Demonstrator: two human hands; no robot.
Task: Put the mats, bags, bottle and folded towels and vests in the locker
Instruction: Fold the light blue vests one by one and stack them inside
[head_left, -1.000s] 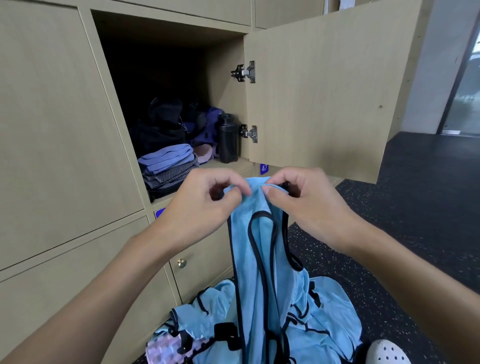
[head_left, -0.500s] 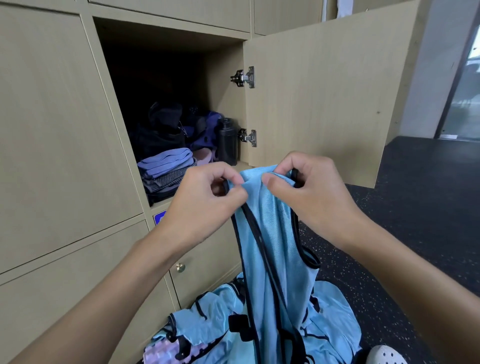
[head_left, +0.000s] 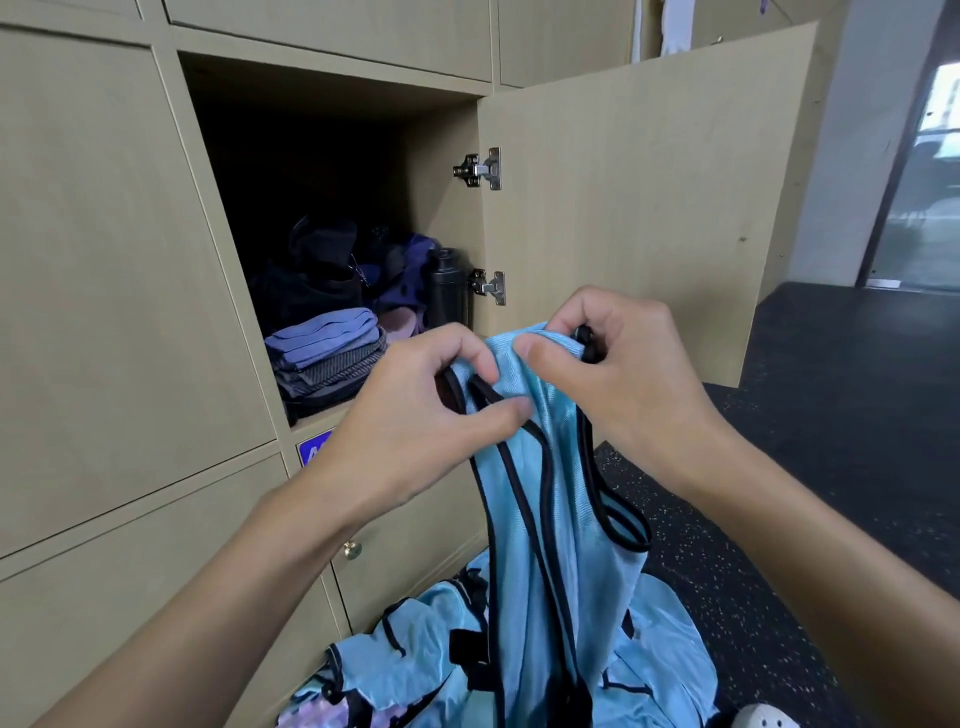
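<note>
A light blue vest (head_left: 550, 499) with black trim hangs in front of me. My left hand (head_left: 415, 415) pinches its top left edge and black trim. My right hand (head_left: 613, 374) grips its top right corner. Inside the open locker (head_left: 332, 93) lie folded towels (head_left: 324, 353) at the front, dark bags (head_left: 317, 275) behind them, a purple bag (head_left: 405, 280) and a black bottle (head_left: 445, 291) upright at the right wall. More blue vests (head_left: 415, 660) lie heaped on the floor below.
The locker door (head_left: 639, 208) stands open to the right, with two metal hinges (head_left: 480, 169). Closed locker doors surround the opening; one below has a brass knob (head_left: 352, 549). A pink-purple mat (head_left: 311, 717) shows under the vest heap. Dark speckled floor (head_left: 831, 415) spreads right. A white shoe (head_left: 763, 719) sits bottom right.
Both hands have shifted their grip along the vest's top edge; the left hand now holds lower on the trim, and the hands have moved slightly right.
</note>
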